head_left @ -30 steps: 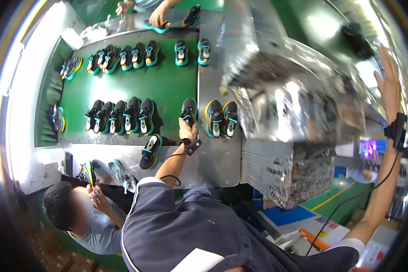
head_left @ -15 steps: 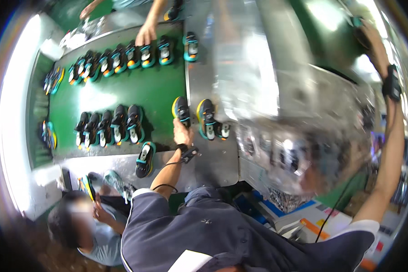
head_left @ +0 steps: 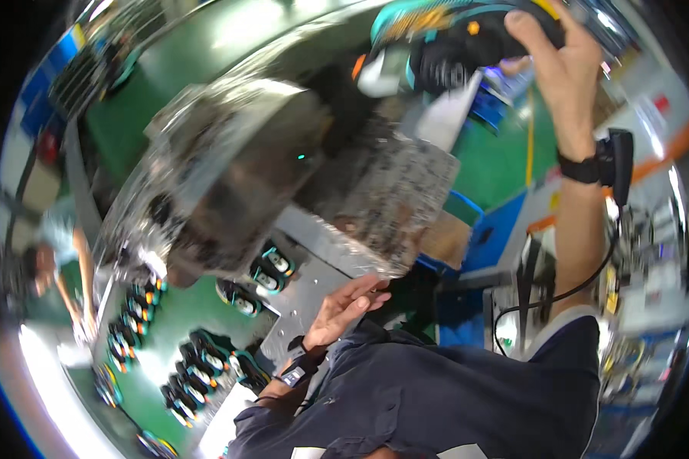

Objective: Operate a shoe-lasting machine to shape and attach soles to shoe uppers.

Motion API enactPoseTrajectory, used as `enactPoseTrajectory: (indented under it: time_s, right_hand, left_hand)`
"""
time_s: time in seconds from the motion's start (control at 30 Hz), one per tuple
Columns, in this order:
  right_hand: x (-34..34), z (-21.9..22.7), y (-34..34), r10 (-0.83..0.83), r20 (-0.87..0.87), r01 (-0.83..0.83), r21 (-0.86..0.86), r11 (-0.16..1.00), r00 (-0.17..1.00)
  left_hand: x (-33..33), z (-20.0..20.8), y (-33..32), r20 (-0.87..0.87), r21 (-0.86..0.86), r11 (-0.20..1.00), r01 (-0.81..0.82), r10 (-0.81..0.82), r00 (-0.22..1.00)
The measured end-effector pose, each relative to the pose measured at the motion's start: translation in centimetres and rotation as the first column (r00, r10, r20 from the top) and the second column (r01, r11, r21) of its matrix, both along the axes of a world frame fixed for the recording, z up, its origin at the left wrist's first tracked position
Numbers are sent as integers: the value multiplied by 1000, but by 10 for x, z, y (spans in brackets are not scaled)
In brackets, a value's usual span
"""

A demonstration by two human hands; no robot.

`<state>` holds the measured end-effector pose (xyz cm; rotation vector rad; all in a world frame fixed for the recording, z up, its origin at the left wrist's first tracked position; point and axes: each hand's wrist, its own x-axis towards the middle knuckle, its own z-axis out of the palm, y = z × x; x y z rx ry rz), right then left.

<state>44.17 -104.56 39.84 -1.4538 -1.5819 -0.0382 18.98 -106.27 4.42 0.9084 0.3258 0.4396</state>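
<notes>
Raised at the upper right, my right hand (head_left: 563, 73) grips a black sports shoe (head_left: 467, 46) with teal and yellow on its sole and an orange star-like mark. The shoe is close, and its upper edge runs out of the picture. My left hand (head_left: 341, 314) is over the metal table edge, just below the machine's lower corner. Its fingers are loosely curled and apart from the thumb, with nothing visible in them. Left of it, a pair of black-and-teal shoes (head_left: 272, 269) stands on the metal strip, and another shoe (head_left: 239, 297) lies beside them.
A grey metal machine housing (head_left: 237, 176) with wrapped, shiny edges fills the middle. Two rows of shoes, one nearer (head_left: 191, 375), stand on the green table (head_left: 153, 356). Another person (head_left: 61, 260) reaches in at the left. A blue-edged box (head_left: 448, 237) stands right of the machine.
The view has swung to the right, so the table now lies lower left. My left hand has come off the shoe it touched. My right hand has brought its shoe closer.
</notes>
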Motion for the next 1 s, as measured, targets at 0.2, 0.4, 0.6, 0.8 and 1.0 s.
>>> enactPoseTrajectory:
  time_s: [0.2, 0.4, 0.6, 0.8, 1.0]
  right_hand:
    - [98, -144, -143, -59, -276, 79, 61, 995, 959]
    - [110, -235, -332, -445, -762, 551, -139, 823, 472]
    - [111, -333, -538, -184, -949, 688, 46, 724, 256]
    - [125, -378, -692, -58, -994, 931, 61, 361, 87]
    - [121, -403, -829, -315, -935, 984, -128, -125, -162]
  left_hand:
    - [129, 67, -26, 285, 118, 975, 187, -214, 934]
    - [250, 60, -154, 119, 13, 810, 586, -583, 804]
    - [358, 68, -337, 53, 153, 764, 627, -640, 767]
    - [431, 29, -524, -200, 701, 297, 648, -791, 579]
    - [562, -45, -671, -257, 699, 161, 696, -852, 456]
